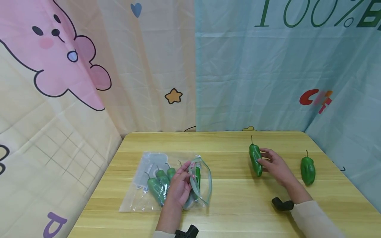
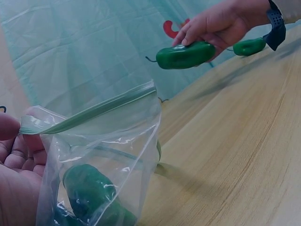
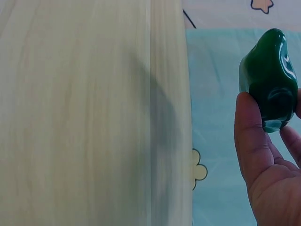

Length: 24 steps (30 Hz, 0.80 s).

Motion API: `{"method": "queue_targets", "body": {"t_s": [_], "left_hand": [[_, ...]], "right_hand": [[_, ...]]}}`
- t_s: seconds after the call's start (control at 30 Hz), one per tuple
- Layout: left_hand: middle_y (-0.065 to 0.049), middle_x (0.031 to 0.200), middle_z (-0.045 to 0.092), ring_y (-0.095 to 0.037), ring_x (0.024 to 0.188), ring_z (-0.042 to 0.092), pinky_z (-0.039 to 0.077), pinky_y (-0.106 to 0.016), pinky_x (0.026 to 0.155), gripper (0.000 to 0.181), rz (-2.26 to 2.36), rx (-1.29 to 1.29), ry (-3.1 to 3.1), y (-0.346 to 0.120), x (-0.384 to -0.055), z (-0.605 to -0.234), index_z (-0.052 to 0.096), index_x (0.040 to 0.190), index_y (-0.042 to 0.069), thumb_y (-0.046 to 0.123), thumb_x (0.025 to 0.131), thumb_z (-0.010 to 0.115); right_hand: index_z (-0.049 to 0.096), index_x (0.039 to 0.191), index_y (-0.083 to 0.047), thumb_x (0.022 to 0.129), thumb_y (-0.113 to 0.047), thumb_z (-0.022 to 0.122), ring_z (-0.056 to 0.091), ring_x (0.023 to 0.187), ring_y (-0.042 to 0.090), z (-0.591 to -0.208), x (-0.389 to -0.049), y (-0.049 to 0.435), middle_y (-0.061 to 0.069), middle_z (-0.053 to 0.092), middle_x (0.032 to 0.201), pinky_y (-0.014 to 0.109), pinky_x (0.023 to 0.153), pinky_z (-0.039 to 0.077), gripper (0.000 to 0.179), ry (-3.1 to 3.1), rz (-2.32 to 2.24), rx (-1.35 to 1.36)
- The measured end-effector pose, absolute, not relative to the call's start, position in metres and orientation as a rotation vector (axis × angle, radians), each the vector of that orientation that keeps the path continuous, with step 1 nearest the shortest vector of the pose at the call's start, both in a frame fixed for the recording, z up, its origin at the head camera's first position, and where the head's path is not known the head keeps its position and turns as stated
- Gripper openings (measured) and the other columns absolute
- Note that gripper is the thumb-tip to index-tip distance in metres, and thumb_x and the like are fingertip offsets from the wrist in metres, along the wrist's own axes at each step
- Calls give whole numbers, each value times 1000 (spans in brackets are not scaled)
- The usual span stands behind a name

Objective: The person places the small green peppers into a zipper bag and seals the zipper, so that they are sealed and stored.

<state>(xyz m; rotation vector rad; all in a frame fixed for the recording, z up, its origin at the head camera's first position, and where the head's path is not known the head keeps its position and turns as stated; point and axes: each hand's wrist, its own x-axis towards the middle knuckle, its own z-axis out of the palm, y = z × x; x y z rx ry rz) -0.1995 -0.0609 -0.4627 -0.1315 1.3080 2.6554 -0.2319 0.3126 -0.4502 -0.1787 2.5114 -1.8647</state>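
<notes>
A clear zip bag (image 1: 134,198) with a green zip strip lies on the table, several green peppers (image 1: 155,190) inside it. My left hand (image 1: 178,188) pinches the bag's rim near its mouth, which gapes toward the right; the left wrist view shows the strip (image 2: 101,108) between thumb and fingers. Raised above the table, a green pepper (image 1: 255,158) with a thin stem is held by my right hand (image 1: 275,165) between thumb and fingers. In the right wrist view this pepper (image 3: 270,77) hides part of the fingers. Another green pepper (image 1: 308,170) lies farther right.
The wooden table (image 1: 232,211) has its far edge against hanging printed curtains (image 1: 253,66). A black wrist mount (image 1: 282,204) sits at the right wrist, another mount (image 1: 187,232) at the left. The bag's left part carries a pale printed panel (image 1: 148,168).
</notes>
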Motion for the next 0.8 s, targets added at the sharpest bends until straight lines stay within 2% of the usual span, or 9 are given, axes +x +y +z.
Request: {"method": "queue_targets", "body": {"t_s": [0.3, 0.6, 0.8], "left_hand": [[-8, 134, 56, -12, 99, 58, 50, -22, 80, 53, 2657, -129, 1309, -61, -200, -464, 49, 143, 2, -5, 90, 47], [-9, 137, 55, -11, 98, 59, 51, -21, 79, 53, 2661, -113, 1306, -61, -200, -465, 47, 143, 1, -5, 90, 47], [-10, 138, 54, -11, 99, 58, 51, -20, 79, 53, 2666, -107, 1293, -61, -200, -465, 47, 143, 0, -5, 90, 47]], "right_hand": [[27, 151, 3, 101, -20, 57, 56, 116, 30, -447, -229, 295, 32, 38, 145, 34, 80, 57, 63, 2527, -1829, -201], [30, 148, 4, 100, -17, 59, 54, 118, 40, -444, -225, 273, 33, 38, 144, 35, 80, 58, 60, 2473, -1842, -275], [33, 147, 2, 100, -14, 59, 57, 115, 38, -445, -225, 255, 31, 41, 143, 36, 79, 58, 57, 2456, -1821, -327]]}}
